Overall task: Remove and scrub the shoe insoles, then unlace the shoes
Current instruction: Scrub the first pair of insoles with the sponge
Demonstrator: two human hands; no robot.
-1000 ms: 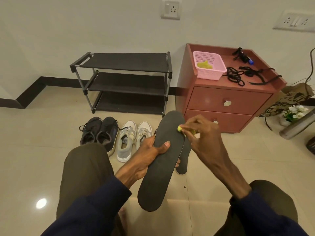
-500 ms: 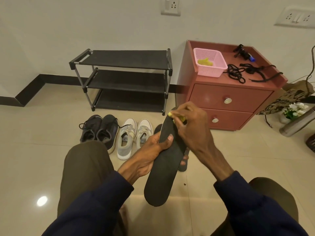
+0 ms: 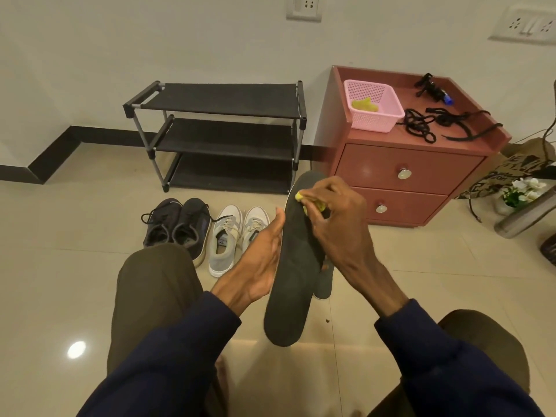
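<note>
I hold a dark insole [image 3: 294,281] upright over my lap, toe end up. My left hand [image 3: 258,260] grips its left edge, the thumb lying along the rim and the fingers behind it. Near the toe end, my right hand [image 3: 340,218] pinches a small yellow scrub pad [image 3: 301,196] against the insole's face. A second dark insole [image 3: 325,284] lies on the floor, mostly hidden behind the first. On the floor beyond stand a black pair of shoes [image 3: 177,227], still laced, and a white-grey pair [image 3: 234,236].
A black three-shelf shoe rack [image 3: 222,127] stands against the wall. To its right, a red two-drawer cabinet [image 3: 406,170] carries a pink basket [image 3: 373,106] and loose black laces [image 3: 421,127]. A bag, flowers and a metal bottle [image 3: 523,218] sit at the far right.
My right hand slid the yellow pad from the insole's right edge up to the toe end. My left thumb shifted off the insole's face to its left rim.
</note>
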